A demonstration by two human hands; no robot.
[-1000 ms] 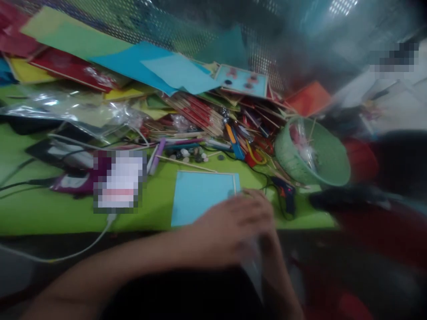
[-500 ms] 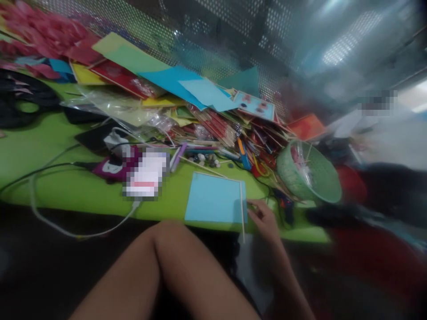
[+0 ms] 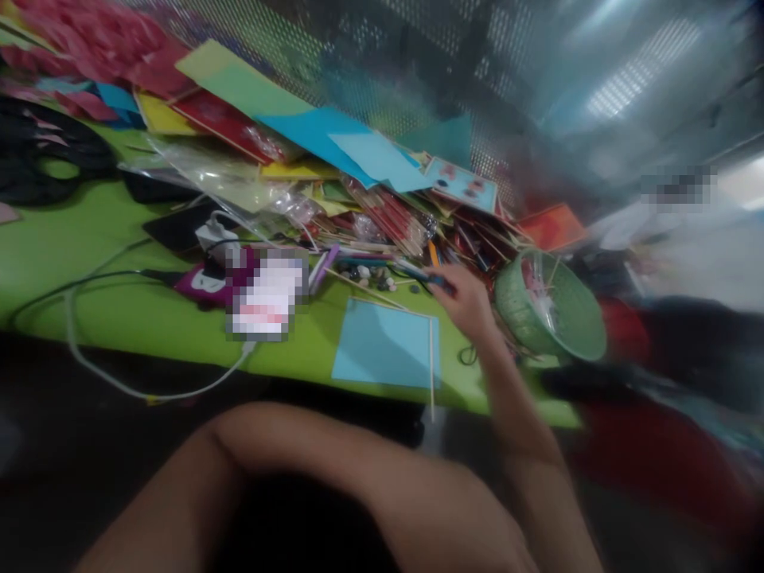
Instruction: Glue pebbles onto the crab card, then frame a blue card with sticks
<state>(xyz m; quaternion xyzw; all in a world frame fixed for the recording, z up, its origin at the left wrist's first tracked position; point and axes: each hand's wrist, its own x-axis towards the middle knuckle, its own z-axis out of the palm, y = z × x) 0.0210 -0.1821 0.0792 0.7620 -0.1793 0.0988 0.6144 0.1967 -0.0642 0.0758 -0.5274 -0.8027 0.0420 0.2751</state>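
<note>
Your right hand (image 3: 464, 301) pinches a blue-handled tool (image 3: 438, 279) at the edge of the craft pile (image 3: 382, 215), just beyond the light-blue card (image 3: 382, 342) on the bench (image 3: 119, 318). Your left hand is out of view. Risk: lifting may snag the black cord (image 3: 466, 355) or knock 1 loose stick (image 3: 430, 366).

The right hand (image 3: 464, 301) is bare, its fingers smeared by blur so that no detail of them can be read. The right forearm (image 3: 525, 446) is bare as far as it shows, and slim. The left arm (image 3: 334, 469) is bare too, broad and soft-edged in the view. Under it lies a dark patch (image 3: 298, 525), perhaps clothing; I cannot tell
</note>
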